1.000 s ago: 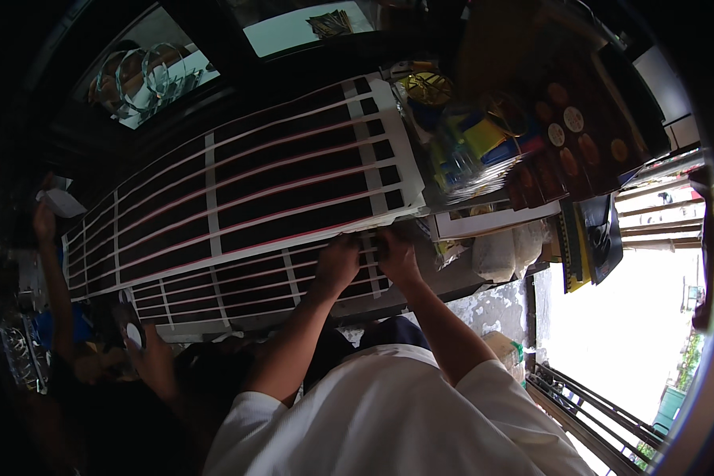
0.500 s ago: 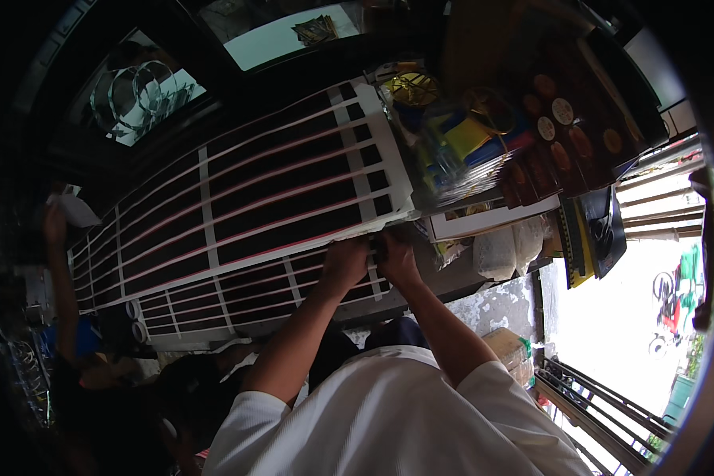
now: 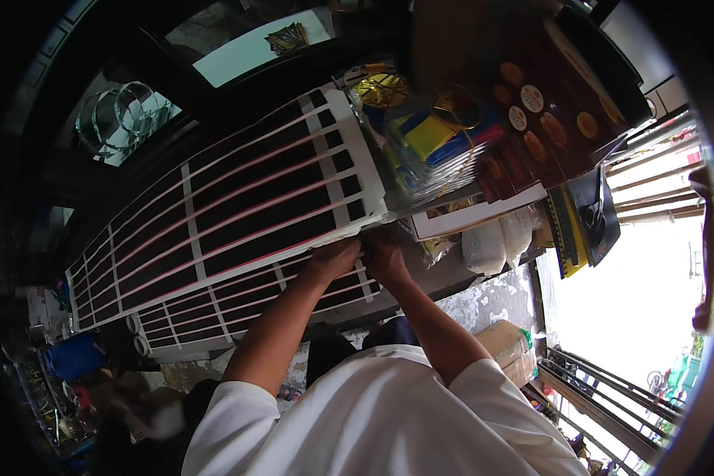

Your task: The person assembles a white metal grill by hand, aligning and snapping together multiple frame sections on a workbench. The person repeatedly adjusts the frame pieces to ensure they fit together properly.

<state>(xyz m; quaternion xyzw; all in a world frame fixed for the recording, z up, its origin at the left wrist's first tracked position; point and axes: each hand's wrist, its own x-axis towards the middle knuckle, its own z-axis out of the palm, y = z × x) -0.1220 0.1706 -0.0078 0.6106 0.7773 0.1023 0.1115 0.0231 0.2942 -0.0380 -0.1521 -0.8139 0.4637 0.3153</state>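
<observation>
A long printed sheet [image 3: 262, 202] of dark panels split by white and pink lines lies flat along the table. Below its near edge, a second striped sheet [image 3: 250, 297] hangs down, with white roll ends [image 3: 140, 344] at its left. At the near right corner, my left hand [image 3: 337, 258] is closed on the top sheet's margin, its fingertips partly hidden. Close beside it, just off the corner, my right hand [image 3: 385, 262] is closed with fingers curled inward; what it grips is hidden.
Right of the sheet are clear plastic packs [image 3: 440, 159], dark red printed boxes [image 3: 543, 119] and white bags [image 3: 496, 242]. Black scissors [image 3: 599, 214] hang by a yellow strip. A cardboard box [image 3: 504, 341] stands low right; a blue container [image 3: 75, 355] is at left.
The view has shifted slightly. Another person's arm holding a white paper at the far left has gone from view. My hands stay close together at the sheet's near right corner.
</observation>
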